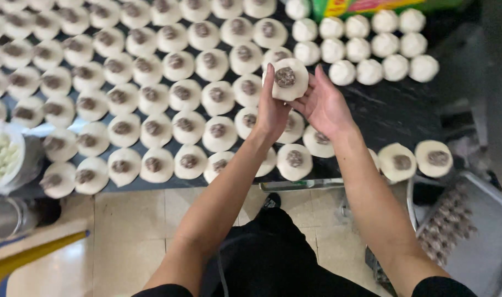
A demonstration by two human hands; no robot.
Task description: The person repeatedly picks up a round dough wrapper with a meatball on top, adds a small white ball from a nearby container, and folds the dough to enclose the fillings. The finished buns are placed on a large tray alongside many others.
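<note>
White dough covers most of what is seen. At the far left of the dark tabletop point(394, 113), a white bowl point(3, 157) of pale pieces is found at the edge, with a metal cup point(6, 216) just below it. To the right of the bowl, rows of flattened dough rounds point(152, 93) are laid out, each topped with a dab of dark filling and left open.

Further right, above the near edge of the tabletop, one filled dough round point(288, 80) is held up between both hands. It is cupped from the left by the left hand point(272, 107), whose fingers point(269, 82) are curled against its side, and supported from the right by the right hand point(322, 104), whose fingers point(311, 82) are spread slightly apart beneath and behind it. The filling is still exposed; no pleats can be made out.

To the right of the held round, plain dough balls point(366, 49) without filling are grouped at the far side of the tabletop, beside a green and yellow box point(366, 6). Two more filled rounds point(415, 159) are set at the near right edge, above a metal tray point(481, 242).

Judged from this, filling appears done for most pieces, while closing appears barely begun; no closed buns are seen.
</note>
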